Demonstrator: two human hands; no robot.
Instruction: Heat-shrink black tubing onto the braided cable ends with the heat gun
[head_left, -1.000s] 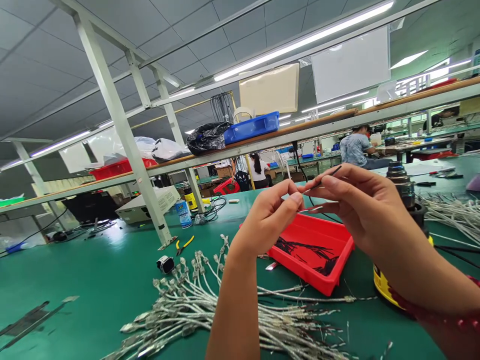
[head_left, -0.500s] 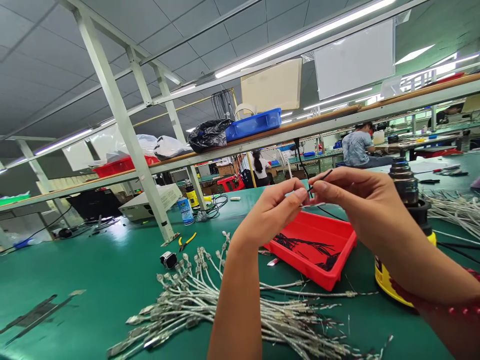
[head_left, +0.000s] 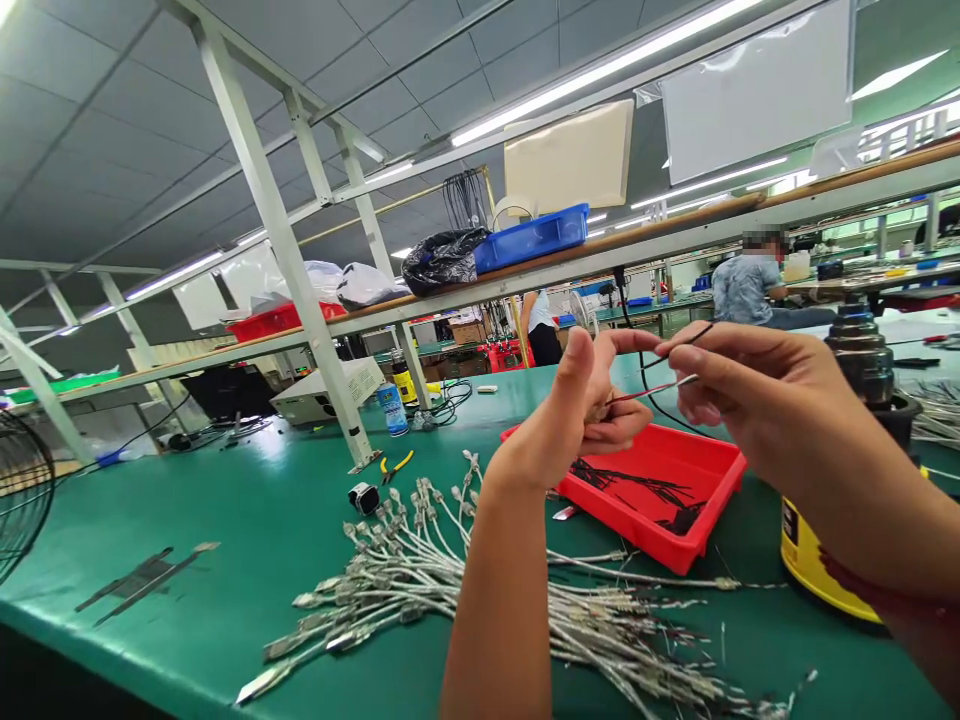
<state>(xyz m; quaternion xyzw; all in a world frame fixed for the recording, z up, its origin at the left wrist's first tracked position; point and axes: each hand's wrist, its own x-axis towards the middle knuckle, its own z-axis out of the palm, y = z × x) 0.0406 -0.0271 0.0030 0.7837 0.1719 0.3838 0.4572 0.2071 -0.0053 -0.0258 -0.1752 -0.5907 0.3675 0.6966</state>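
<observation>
My left hand [head_left: 581, 405] is raised above the green table [head_left: 225, 520], fingers curled round the end of a thin silvery wire [head_left: 652, 388]. My right hand [head_left: 739, 385] pinches the other end of that wire, along with a thin black piece that sticks up past the fingertips. Both hands hover over a red tray [head_left: 697, 500] that holds black cable ties. A pile of silvery braided cables [head_left: 465, 590] with metal terminals lies on the table below my left forearm.
A yellow-based machine with a black top [head_left: 855, 440] stands at the right. Yellow-handled pliers [head_left: 397, 466], a spray can [head_left: 391, 408] and a grey box lie further back. A shelf carries a blue bin [head_left: 532, 238] and bags. People work at benches behind. A fan guard is at the left edge.
The hands have drawn slightly apart and the wire now shows between them. My left thumb has lifted upward. The view has shifted left, bringing the fan guard into sight.
</observation>
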